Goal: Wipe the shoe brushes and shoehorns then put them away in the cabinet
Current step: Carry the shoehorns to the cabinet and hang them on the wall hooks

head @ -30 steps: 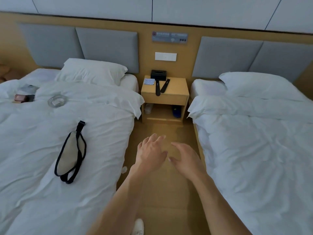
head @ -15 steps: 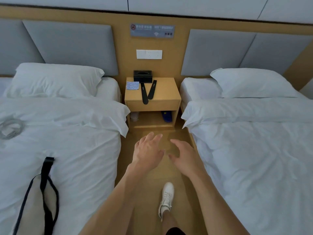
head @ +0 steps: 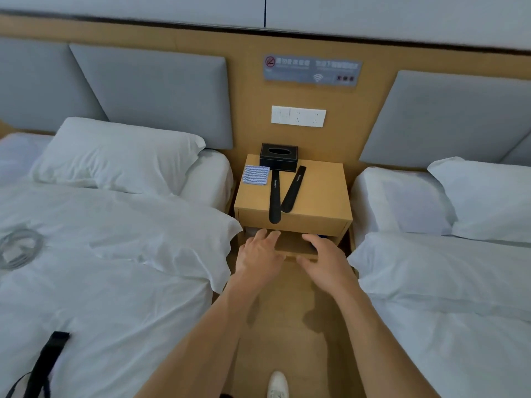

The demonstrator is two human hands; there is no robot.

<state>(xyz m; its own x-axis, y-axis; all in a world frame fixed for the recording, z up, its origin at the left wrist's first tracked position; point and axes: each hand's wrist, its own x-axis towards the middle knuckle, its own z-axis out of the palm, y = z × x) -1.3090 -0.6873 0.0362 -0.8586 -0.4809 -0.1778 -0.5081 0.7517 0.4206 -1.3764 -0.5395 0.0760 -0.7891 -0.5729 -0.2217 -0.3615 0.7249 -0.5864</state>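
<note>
Two long black shoehorns lie on the wooden nightstand (head: 324, 193) between the beds: the left shoehorn (head: 274, 200) points at me and overhangs the front edge, the right shoehorn (head: 293, 188) leans diagonally beside it. A folded blue-and-white striped cloth (head: 255, 175) sits at the nightstand's back left. My left hand (head: 260, 254) and my right hand (head: 324, 261) are stretched forward side by side, fingers relaxed and holding nothing, in front of the open shelf under the top. No shoe brush can be made out.
A black tissue box (head: 278, 156) stands at the back of the nightstand. White beds flank the narrow wooden aisle: left bed (head: 115, 268), right bed (head: 445, 297). A coiled cable (head: 20, 251) and a black strap (head: 46, 360) lie on the left bed. A white shoe (head: 277, 383) shows below.
I have moved forward down the aisle, so the nightstand is much closer and larger. Both hands stay extended and empty, now level with the nightstand's lower shelf.
</note>
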